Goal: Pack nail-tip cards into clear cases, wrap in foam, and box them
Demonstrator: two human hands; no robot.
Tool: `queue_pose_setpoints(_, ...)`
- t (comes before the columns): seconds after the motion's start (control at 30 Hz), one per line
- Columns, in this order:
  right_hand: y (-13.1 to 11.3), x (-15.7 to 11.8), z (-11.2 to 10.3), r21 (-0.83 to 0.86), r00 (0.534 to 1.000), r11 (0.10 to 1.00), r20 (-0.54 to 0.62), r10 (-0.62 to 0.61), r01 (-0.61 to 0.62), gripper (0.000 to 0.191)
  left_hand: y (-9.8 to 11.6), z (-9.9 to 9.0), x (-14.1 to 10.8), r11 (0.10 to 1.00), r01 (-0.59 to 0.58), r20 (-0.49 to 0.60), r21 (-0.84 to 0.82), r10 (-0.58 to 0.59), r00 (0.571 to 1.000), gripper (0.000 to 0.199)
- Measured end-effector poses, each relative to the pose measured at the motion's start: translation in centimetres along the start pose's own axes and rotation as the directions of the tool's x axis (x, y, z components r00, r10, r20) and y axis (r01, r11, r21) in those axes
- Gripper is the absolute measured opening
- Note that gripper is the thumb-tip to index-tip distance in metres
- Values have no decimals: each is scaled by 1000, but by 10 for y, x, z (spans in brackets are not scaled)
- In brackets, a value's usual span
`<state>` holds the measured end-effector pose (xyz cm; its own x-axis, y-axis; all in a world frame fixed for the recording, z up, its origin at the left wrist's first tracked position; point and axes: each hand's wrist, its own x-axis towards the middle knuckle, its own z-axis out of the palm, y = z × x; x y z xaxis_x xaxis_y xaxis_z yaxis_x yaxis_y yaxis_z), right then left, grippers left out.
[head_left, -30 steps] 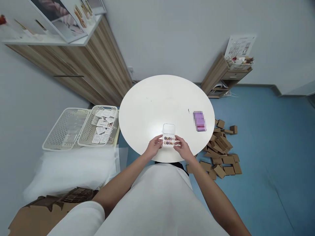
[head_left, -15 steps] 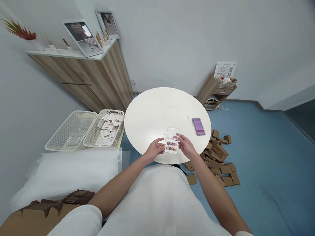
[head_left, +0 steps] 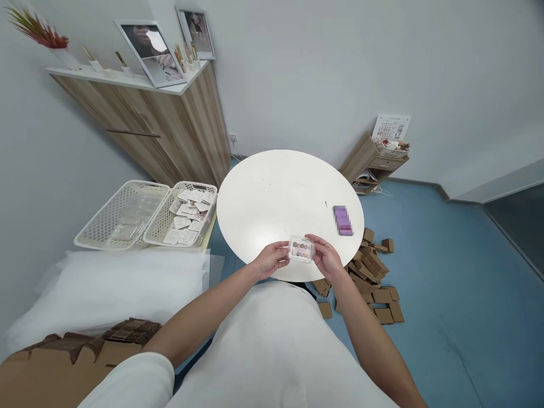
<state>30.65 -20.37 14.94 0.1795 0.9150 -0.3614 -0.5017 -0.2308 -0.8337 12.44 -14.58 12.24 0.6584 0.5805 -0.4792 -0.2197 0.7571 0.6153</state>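
A small clear plastic case (head_left: pixel 301 250) is held over the near edge of the white round table (head_left: pixel 272 187). Two rows of small coloured pieces, purple, gold and pale, that look like press-on nails show through its lid, which now lies down over them. My left hand (head_left: pixel 272 259) grips the case's left side between thumb and fingers. Closed on the right side is my right hand (head_left: pixel 325 256), its fingers at the upper right corner. Farther right on the table lies a purple, blurred-out rectangular object (head_left: pixel 342 220).
To the left stand a white basket of printed cards (head_left: pixel 187 218) and a white basket of clear plastic cases (head_left: pixel 127 218). White sheets (head_left: pixel 136 289) and brown cardboard (head_left: pixel 55 362) lie nearer. Small brown boxes (head_left: pixel 376 269) are heaped on the floor at right. A wooden cabinet (head_left: pixel 170 124) stands behind.
The case's clear lid stood open above the tray; now it is folded down over the coloured pieces. Both hands have shifted slightly right and up with the case.
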Motion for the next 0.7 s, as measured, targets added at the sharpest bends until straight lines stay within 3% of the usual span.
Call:
queue_pose_setpoints(0.2,2,-18,0,24,998,1000,-64,-8,10,39,-6,8,3,1000,-2,-4,-26,2,1000,36)
queue_pose_setpoints(0.33,6,-33,-2,-24,994,996,-79,81,-83,49,-6,8,5,999,-33,-33,-10,33,999,35)
queue_pose_setpoints(0.5,10,-49,-13,65,987,992,-112,118,-111,45,-10,15,6,1000,-16,-11,-13,16,1000,34)
queue_pose_setpoints(0.7,13,-54,-17,58,972,998,-228,50,-38,43,-17,23,5,999,8,34,42,-9,999,33)
